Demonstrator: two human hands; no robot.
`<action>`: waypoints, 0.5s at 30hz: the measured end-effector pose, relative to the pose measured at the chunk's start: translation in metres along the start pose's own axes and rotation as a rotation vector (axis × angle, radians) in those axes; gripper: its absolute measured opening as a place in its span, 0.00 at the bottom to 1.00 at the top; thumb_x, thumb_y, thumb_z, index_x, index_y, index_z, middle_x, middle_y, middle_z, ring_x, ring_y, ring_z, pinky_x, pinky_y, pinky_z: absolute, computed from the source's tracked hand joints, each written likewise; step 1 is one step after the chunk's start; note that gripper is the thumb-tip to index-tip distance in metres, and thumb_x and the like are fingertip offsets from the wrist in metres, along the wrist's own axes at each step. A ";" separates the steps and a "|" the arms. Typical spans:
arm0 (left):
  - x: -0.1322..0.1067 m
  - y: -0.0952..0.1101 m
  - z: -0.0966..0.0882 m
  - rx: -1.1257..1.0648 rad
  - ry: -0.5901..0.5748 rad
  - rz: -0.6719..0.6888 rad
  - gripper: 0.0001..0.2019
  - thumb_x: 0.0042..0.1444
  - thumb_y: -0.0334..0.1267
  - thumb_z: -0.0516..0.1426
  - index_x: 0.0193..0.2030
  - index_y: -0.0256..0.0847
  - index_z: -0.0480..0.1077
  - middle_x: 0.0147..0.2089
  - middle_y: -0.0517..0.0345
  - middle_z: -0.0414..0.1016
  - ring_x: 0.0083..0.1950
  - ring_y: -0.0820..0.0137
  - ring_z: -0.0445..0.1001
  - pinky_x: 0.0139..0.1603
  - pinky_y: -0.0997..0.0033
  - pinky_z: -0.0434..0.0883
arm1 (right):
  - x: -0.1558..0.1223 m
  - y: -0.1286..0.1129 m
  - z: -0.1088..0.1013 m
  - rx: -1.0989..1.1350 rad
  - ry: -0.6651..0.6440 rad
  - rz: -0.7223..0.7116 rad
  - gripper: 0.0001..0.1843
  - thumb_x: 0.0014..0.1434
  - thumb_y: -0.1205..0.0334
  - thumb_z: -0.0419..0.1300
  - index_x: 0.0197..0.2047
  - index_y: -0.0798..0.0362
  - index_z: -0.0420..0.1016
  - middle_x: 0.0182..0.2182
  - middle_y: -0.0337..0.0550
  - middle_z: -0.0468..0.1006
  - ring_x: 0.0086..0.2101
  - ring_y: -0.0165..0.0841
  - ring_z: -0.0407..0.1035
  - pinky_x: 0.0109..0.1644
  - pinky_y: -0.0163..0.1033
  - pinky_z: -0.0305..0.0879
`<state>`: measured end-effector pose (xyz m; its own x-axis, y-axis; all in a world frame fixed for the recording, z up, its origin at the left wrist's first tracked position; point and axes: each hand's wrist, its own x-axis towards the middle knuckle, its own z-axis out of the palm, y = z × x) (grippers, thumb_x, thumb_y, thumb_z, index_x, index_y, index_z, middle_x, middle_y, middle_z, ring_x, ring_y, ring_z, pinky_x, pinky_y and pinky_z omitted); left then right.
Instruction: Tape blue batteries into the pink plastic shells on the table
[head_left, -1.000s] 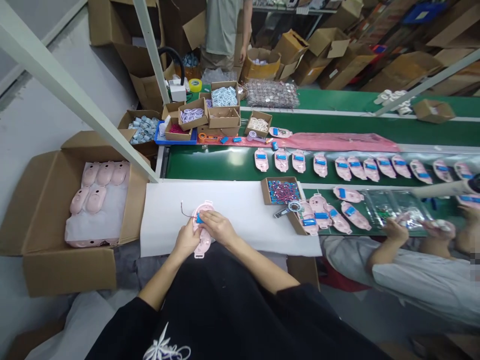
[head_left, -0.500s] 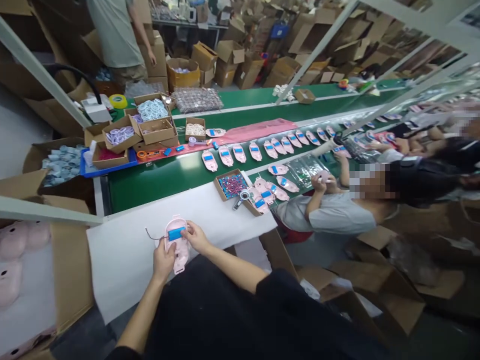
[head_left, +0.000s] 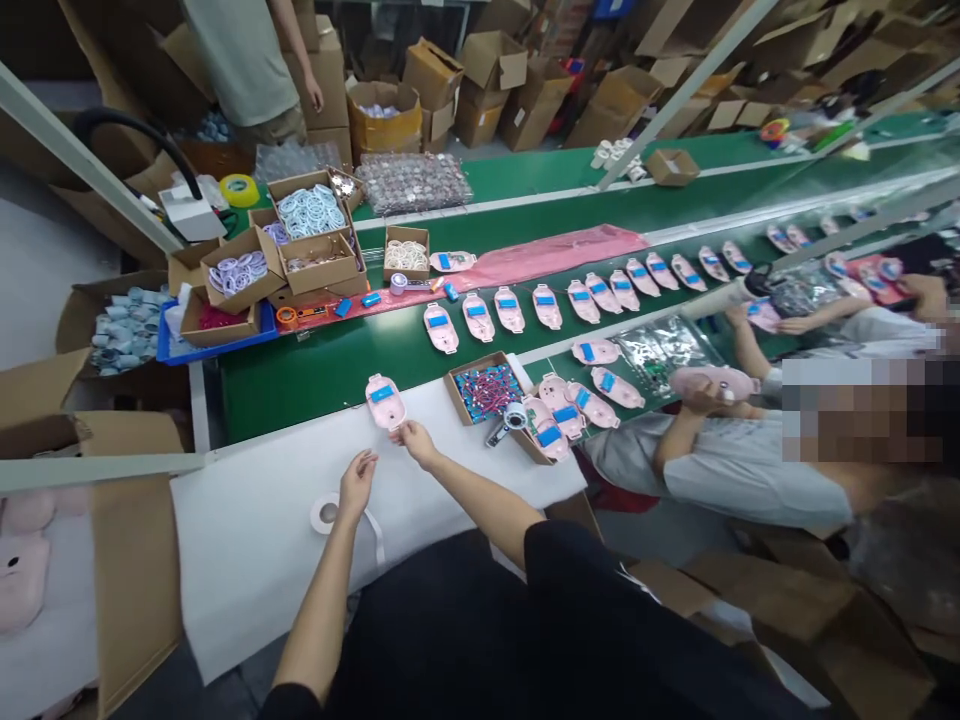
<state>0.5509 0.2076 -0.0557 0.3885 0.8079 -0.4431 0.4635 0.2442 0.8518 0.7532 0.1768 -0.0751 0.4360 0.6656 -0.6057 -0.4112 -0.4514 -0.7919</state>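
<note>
My right hand [head_left: 416, 441] pinches the near tab of a pink plastic shell [head_left: 385, 401] with a blue battery in it, holding it out over the far edge of the white work surface [head_left: 247, 540], by the green conveyor belt [head_left: 315, 365]. My left hand [head_left: 356, 481] hovers just behind it with the fingers loosely curled and nothing in them. Under the left hand lies a roll of white tape [head_left: 327, 513] with a loose strip trailing off it.
A row of pink shells [head_left: 510, 308] with blue batteries rides the belt. A small box of blue parts [head_left: 486, 387] and a tape dispenser [head_left: 510, 420] sit to the right. A seated co-worker [head_left: 720, 455] works further right. Cartons of parts [head_left: 300, 245] stand at the belt's far left, and a person stands behind them.
The pink shell has gone from both hands near my body out to the belt's edge, held by the right hand alone. The left hand let go. The tape roll now shows.
</note>
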 end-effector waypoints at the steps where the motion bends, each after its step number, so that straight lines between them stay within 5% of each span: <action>1: -0.003 -0.006 -0.008 0.036 0.059 -0.003 0.25 0.59 0.52 0.58 0.59 0.40 0.72 0.56 0.39 0.80 0.60 0.54 0.78 0.66 0.46 0.71 | 0.015 -0.004 -0.003 -0.011 0.037 -0.008 0.14 0.68 0.55 0.57 0.32 0.53 0.69 0.29 0.45 0.82 0.29 0.29 0.73 0.35 0.33 0.69; 5: -0.039 -0.049 -0.049 0.252 0.257 0.018 0.27 0.56 0.48 0.59 0.60 0.38 0.71 0.71 0.36 0.68 0.77 0.45 0.57 0.78 0.35 0.48 | 0.058 -0.011 -0.023 -0.048 0.177 -0.052 0.11 0.66 0.60 0.53 0.31 0.52 0.69 0.30 0.44 0.81 0.30 0.30 0.72 0.36 0.32 0.68; 10: -0.073 -0.109 -0.074 0.704 0.249 0.259 0.26 0.63 0.51 0.54 0.63 0.39 0.70 0.71 0.38 0.68 0.72 0.46 0.65 0.73 0.37 0.62 | 0.112 -0.039 -0.038 -0.056 0.272 -0.098 0.09 0.64 0.62 0.53 0.33 0.52 0.71 0.32 0.44 0.82 0.33 0.31 0.72 0.41 0.32 0.69; 15: -0.077 -0.126 -0.082 0.913 0.234 0.437 0.21 0.61 0.50 0.58 0.57 0.44 0.74 0.66 0.43 0.72 0.69 0.45 0.67 0.69 0.40 0.67 | 0.154 -0.077 -0.039 -0.057 0.208 -0.051 0.11 0.67 0.61 0.54 0.40 0.58 0.74 0.31 0.46 0.81 0.28 0.29 0.69 0.36 0.31 0.67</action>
<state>0.3970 0.1585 -0.1061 0.5488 0.8359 0.0016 0.7840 -0.5153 0.3461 0.8834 0.2906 -0.1106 0.6129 0.5544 -0.5631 -0.3409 -0.4573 -0.8214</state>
